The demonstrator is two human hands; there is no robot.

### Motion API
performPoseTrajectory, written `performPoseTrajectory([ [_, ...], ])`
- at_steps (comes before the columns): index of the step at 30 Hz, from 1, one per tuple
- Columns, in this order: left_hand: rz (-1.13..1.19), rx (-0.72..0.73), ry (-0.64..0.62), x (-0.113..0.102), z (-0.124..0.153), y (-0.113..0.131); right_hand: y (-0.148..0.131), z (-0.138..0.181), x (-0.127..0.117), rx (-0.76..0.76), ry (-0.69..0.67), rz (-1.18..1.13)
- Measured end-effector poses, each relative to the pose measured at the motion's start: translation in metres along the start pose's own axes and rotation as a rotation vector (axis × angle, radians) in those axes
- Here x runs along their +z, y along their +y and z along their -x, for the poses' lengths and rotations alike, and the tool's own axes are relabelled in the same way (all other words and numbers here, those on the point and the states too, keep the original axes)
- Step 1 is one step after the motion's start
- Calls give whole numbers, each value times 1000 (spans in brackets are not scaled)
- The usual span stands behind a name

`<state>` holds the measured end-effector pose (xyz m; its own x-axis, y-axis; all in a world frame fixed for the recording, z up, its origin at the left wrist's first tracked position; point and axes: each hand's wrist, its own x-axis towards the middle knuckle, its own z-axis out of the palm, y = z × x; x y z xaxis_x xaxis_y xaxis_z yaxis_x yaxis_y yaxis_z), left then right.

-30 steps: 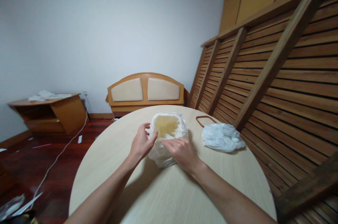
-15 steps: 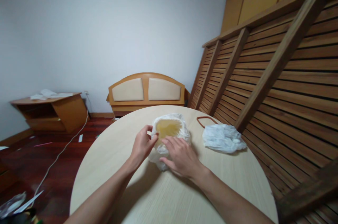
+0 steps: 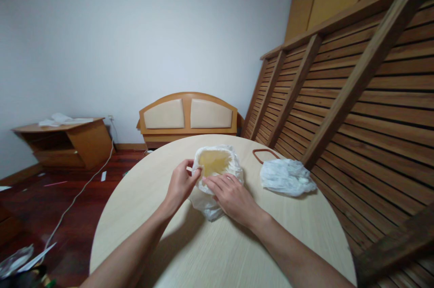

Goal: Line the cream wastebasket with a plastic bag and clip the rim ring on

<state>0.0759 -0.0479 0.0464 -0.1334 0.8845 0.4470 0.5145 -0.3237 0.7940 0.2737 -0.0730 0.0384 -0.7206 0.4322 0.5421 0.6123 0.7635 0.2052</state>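
Note:
A small yellow container [image 3: 215, 161] stands on the table, its inside showing through a ring of white plastic bag [image 3: 209, 209]. The bag is folded over the rim and hangs loose and crumpled down the near side. At the left rim, my left hand [image 3: 183, 179] pinches the bag's edge between thumb and fingers. My right hand [image 3: 233, 197] curls its fingers over the near rim, gripping the bag there; its thumb is hidden. The container's outer wall is covered by the bag.
The round pale table [image 3: 135, 215] carries a crumpled white plastic bag [image 3: 288, 177] with a brown loop handle [image 3: 259, 156] beside it at the right. A slatted wooden frame [image 3: 339, 111] leans along the right side. A low cabinet [image 3: 84, 143] and a cable [image 3: 77, 197] are at the left.
My right hand has shifted slightly left along the near rim, and its thumb has gone out of sight. More of the hanging bag shows below the rim. My left hand stays at the left rim.

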Motion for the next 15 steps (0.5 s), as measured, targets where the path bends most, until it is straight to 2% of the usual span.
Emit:
performPoseTrajectory([
  [4,101,-58,-5,1,-1,1,5,1,3,27,8,57],
  [6,150,-101,5,-1,-4,0,12,4,2,54,59,65],
  [11,216,-188,20,-8,-11,-5,26,15,7,311,204,-48],
  [15,278,-218,38,-11,-13,-7,30,22,25,504,126,-215],
])
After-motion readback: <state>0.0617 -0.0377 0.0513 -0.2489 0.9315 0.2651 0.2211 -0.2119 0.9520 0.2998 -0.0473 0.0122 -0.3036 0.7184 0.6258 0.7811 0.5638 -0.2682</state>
